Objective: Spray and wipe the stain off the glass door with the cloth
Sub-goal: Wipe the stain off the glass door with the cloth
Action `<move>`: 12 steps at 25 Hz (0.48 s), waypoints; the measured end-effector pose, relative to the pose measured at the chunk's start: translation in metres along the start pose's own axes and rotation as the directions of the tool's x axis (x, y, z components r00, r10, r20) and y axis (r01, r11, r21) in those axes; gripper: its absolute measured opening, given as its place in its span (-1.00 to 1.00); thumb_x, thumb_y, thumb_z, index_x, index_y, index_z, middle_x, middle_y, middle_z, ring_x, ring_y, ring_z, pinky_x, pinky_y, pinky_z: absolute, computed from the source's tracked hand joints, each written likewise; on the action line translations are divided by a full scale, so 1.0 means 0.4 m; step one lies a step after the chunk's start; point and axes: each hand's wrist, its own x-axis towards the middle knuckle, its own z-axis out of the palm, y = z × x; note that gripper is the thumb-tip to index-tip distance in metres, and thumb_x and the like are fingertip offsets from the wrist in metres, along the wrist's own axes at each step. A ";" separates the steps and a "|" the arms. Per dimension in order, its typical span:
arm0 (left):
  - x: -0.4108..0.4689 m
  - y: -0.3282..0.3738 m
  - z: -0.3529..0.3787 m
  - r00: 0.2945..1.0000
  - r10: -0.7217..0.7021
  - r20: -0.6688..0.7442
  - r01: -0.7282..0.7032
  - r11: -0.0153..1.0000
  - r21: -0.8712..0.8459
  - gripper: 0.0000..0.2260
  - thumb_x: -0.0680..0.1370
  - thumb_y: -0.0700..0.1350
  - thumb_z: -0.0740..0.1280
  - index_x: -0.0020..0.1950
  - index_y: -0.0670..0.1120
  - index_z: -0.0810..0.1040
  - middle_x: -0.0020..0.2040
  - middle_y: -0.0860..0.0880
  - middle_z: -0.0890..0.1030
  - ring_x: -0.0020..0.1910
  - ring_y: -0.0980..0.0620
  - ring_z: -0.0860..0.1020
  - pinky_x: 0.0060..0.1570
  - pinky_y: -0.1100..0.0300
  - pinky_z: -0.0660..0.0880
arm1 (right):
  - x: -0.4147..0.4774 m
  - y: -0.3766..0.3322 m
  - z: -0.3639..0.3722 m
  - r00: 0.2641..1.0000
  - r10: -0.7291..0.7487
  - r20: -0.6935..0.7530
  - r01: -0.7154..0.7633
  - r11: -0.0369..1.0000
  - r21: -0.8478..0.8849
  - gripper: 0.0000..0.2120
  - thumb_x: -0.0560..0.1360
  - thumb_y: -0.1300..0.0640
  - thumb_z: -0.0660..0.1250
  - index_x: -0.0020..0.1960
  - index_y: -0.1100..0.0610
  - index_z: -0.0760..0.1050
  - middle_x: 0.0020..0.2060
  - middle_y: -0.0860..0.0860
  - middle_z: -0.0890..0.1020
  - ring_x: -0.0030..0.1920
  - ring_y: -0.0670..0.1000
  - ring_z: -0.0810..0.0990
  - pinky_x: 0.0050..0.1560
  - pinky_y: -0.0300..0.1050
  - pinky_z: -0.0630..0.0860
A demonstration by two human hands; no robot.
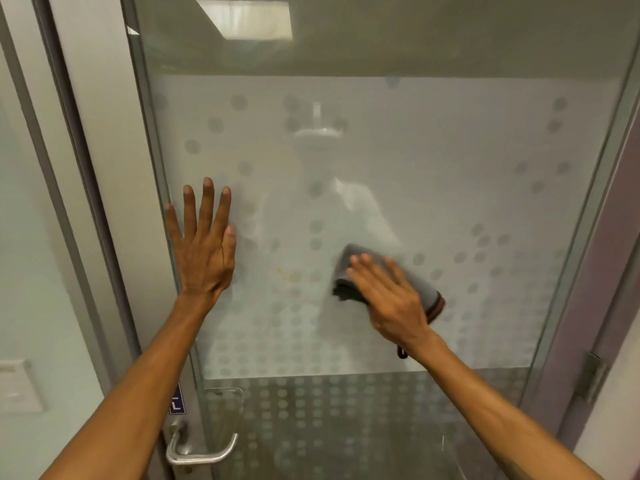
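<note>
- The glass door (433, 161), frosted and dotted, fills our view.
- Nearest to us, low on the left, sits the metal lever handle (199, 452).
- Our left hand (204, 251) lies flat on the glass near the door's left edge, its grip spread apart and holding nothing.
- Our right hand (388, 299) presses a folded grey cloth (349, 268) against the glass, palm flat on it.
- A faint yellowish stain (291, 275) shows between our hands, just left of the cloth.
</note>
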 end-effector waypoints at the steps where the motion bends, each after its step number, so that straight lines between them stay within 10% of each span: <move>1: -0.003 0.003 -0.003 1.000 -0.003 -0.001 0.003 1.000 0.001 -0.48 0.72 -0.03 0.00 0.69 -0.06 0.05 0.70 -0.08 0.05 0.68 -0.10 -0.12 0.60 -0.31 -0.09 | -0.013 0.018 -0.011 0.990 0.121 -0.066 -0.122 0.993 -0.010 -0.31 0.46 0.49 0.27 0.56 0.17 0.33 0.55 0.11 0.36 0.59 0.11 0.30 0.56 0.26 0.25; 7: -0.001 0.003 -0.004 1.000 0.003 -0.006 -0.004 1.000 -0.008 -0.48 0.71 -0.03 -0.03 0.69 -0.08 0.10 0.68 -0.15 0.14 0.66 -0.25 0.06 0.59 -0.34 -0.04 | 0.199 -0.114 0.043 0.799 0.559 -0.222 -0.473 0.812 0.342 -0.44 0.51 0.40 0.24 0.51 0.26 0.39 0.57 0.06 0.27 0.63 0.09 0.18 0.63 0.10 0.08; 12: 0.000 -0.008 0.005 0.999 0.016 -0.027 -0.017 1.000 -0.026 -0.48 0.72 0.00 -0.07 0.69 -0.06 0.06 0.69 -0.05 0.06 0.66 -0.08 -0.10 0.58 -0.34 -0.04 | 0.165 -0.282 0.137 0.999 0.034 0.032 -0.043 0.943 0.330 -0.44 0.51 0.28 0.31 0.52 0.22 0.39 0.55 0.10 0.35 0.62 0.06 0.22 0.64 0.06 0.08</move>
